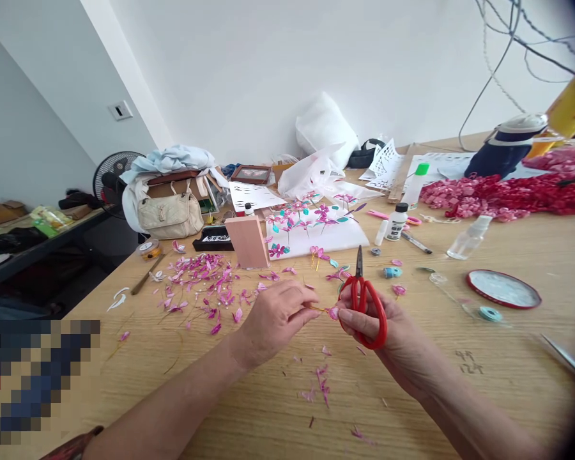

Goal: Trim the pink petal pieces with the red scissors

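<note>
My right hand (pixel 381 326) holds red-handled scissors (pixel 376 313), their dark blades pointing up and away from me. Its thumb and fingers also touch a small pink fabric flower (pixel 333 313). The flower's thin gold wire stem is pinched between the fingertips of my left hand (pixel 280 313). Left of my hands lies a scattered heap of magenta petals (pixel 206 278). Below them are petal scraps (pixel 322 383) on the wooden table (pixel 268 421). Finished-looking pink and teal flowers (pixel 299 217) stand on wires over a white sheet just beyond.
A pink wooden block (pixel 246 241) stands upright behind the petals. To the right are a black-capped bottle (pixel 397 222), a clear spray bottle (pixel 469 237), a red-rimmed lid (pixel 503 289) and a teal thread spool (pixel 489 314). A beige bag (pixel 170 214) sits at the back left.
</note>
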`<state>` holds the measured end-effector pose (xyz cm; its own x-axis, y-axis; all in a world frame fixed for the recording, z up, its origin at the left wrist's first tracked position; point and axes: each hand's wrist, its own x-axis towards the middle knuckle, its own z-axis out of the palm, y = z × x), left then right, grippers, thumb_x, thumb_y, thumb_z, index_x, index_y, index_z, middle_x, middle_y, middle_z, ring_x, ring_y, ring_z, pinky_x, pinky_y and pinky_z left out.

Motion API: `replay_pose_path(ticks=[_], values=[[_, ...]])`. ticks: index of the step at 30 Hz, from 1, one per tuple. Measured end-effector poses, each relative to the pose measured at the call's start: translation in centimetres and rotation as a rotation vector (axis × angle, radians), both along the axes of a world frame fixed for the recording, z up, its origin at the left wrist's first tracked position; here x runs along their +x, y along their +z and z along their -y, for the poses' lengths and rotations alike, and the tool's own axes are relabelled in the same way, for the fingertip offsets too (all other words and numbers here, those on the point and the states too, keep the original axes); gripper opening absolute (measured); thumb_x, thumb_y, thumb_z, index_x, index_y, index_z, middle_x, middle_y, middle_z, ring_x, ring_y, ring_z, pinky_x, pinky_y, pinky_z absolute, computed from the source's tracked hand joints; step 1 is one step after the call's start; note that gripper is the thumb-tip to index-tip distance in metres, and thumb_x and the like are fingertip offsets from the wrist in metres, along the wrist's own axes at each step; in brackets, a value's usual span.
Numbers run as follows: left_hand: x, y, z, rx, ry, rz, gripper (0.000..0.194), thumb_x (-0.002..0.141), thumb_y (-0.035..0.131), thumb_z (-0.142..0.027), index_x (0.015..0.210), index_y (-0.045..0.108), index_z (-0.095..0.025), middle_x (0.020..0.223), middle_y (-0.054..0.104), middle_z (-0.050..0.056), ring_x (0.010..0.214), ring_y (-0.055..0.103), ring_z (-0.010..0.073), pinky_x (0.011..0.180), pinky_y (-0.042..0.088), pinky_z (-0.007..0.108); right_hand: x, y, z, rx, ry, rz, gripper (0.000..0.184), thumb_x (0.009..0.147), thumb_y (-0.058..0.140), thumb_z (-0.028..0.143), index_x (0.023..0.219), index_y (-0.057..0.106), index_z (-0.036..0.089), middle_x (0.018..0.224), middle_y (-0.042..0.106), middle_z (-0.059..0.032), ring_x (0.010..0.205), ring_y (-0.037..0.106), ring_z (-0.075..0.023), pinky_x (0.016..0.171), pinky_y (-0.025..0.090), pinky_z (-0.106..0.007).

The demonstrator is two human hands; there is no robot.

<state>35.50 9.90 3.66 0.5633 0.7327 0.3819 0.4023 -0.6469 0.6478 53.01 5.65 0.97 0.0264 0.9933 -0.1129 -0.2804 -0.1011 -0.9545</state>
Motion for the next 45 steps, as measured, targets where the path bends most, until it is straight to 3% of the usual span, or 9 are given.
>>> replay_pose_path(ticks=[4, 7, 15, 24, 28, 33, 39, 45], values=[[0.1, 0.8, -0.1, -0.529, -0.066, 0.149, 0.013, 0.072, 0.064, -0.023, 0.083, 0.070, -0.019, 0.084, 0.066, 0.005, 0.079, 0.058, 0.0166, 0.073, 0.042, 0.028, 0.3, 0.3, 0.0, 0.028, 0.062, 0.051, 0.027, 0.064, 0.073, 0.029, 0.079, 0.053, 0.019, 0.063, 0.052, 0.0048, 0.050, 0.041, -0.0084, 0.044, 0.030, -0.020], [0.2, 0.7, -0.1, -0.789, -0.093, 0.197, 0.012, 0.072, 0.064, -0.024, 0.080, 0.071, -0.019, 0.081, 0.065, 0.003, 0.076, 0.057, 0.0146, 0.072, 0.040, 0.026, 0.3, 0.5, 0.1, 0.037, 0.088, 0.095, 0.025, 0.063, 0.072, 0.027, 0.076, 0.053, 0.019, 0.064, 0.053, 0.0047, 0.049, 0.040, -0.0077, 0.043, 0.029, -0.020], [0.3, -0.4, -0.1, -0.928, -0.046, 0.318, 0.009, 0.066, 0.069, -0.024, 0.066, 0.069, -0.015, 0.062, 0.057, 0.000, 0.063, 0.047, 0.0097, 0.063, 0.035, 0.024, 0.2, 0.5, 0.0, 0.018, 0.079, 0.154, 0.026, 0.061, 0.072, 0.029, 0.076, 0.053, 0.019, 0.066, 0.052, 0.0043, 0.048, 0.040, -0.0075, 0.042, 0.030, -0.020], [0.9, -1.6, 0.4, -1.143, -0.029, 0.526, 0.018, 0.059, 0.075, -0.029, 0.059, 0.066, -0.014, 0.058, 0.056, 0.000, 0.058, 0.045, 0.0078, 0.061, 0.034, 0.024, 0.5, 0.6, 0.0, -0.022, 0.091, 0.107, 0.030, 0.060, 0.074, 0.031, 0.077, 0.053, 0.018, 0.064, 0.048, 0.0053, 0.048, 0.038, -0.0073, 0.043, 0.029, -0.021], [0.8, -2.0, 0.1, -1.152, -0.054, 0.492, 0.017, 0.060, 0.074, -0.029, 0.061, 0.067, -0.014, 0.060, 0.056, 0.000, 0.058, 0.046, 0.0078, 0.062, 0.036, 0.024, 0.8, 0.8, -0.1, -0.051, 0.125, 0.142, 0.031, 0.058, 0.074, 0.032, 0.076, 0.052, 0.019, 0.057, 0.047, 0.0069, 0.046, 0.039, -0.0079, 0.043, 0.028, -0.021], [0.4, -1.4, -0.6, -0.981, -0.139, 0.273, 0.016, 0.067, 0.069, -0.024, 0.081, 0.070, -0.018, 0.077, 0.063, 0.001, 0.070, 0.053, 0.0101, 0.068, 0.038, 0.024, 1.1, 1.3, -0.3, -0.052, 0.154, 0.261, 0.030, 0.059, 0.071, 0.030, 0.075, 0.048, 0.020, 0.058, 0.049, 0.0068, 0.048, 0.039, -0.0084, 0.043, 0.030, -0.021], [0.6, -1.1, -0.6, -0.840, -0.117, 0.139, 0.008, 0.066, 0.066, -0.023, 0.063, 0.069, -0.017, 0.061, 0.060, 0.000, 0.060, 0.050, 0.0101, 0.060, 0.036, 0.023, 1.1, 1.4, -0.1, -0.010, 0.203, 0.307, 0.024, 0.062, 0.066, 0.030, 0.073, 0.047, 0.021, 0.055, 0.047, 0.0075, 0.046, 0.039, -0.0086, 0.042, 0.031, -0.021], [0.7, -1.8, -0.7, -0.846, -0.036, 0.260, 0.009, 0.063, 0.070, -0.026, 0.064, 0.069, -0.017, 0.067, 0.061, 0.000, 0.066, 0.050, 0.0109, 0.064, 0.037, 0.023, 2.0, 1.2, -0.8, 0.029, -0.086, 0.160, 0.028, 0.060, 0.074, 0.033, 0.075, 0.054, 0.019, 0.056, 0.050, 0.0059, 0.046, 0.042, -0.0088, 0.043, 0.030, -0.022]])
